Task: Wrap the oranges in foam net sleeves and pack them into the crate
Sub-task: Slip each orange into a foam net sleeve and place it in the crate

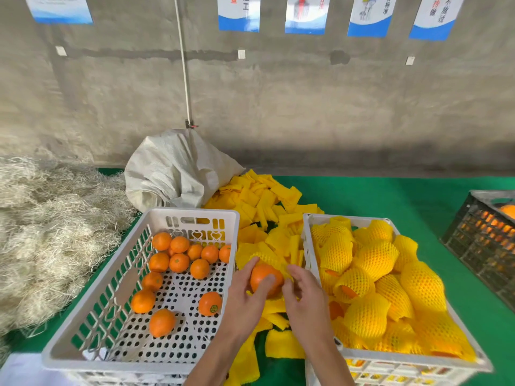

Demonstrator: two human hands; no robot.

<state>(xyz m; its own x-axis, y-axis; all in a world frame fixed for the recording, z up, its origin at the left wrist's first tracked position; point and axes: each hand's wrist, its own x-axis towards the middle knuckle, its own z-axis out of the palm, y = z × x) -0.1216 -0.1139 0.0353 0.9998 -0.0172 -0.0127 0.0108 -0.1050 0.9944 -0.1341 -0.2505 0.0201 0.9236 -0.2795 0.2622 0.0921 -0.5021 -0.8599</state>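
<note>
My left hand (248,296) grips a bare orange (263,275) between the two white crates, thumb across its front. My right hand (302,291) pinches a yellow foam net sleeve (271,259) that lies against the orange's far and right side. The left white crate (195,215) holds several loose unwrapped oranges (178,261). The right white crate (309,246) is piled with several oranges wrapped in yellow sleeves (376,277).
A heap of flat yellow sleeves (264,207) covers the green table (390,196) between and behind the crates. A white woven sack (172,168) stands behind them. Pale straw (50,227) lies at left. A dark crate with oranges (485,238) sits at right.
</note>
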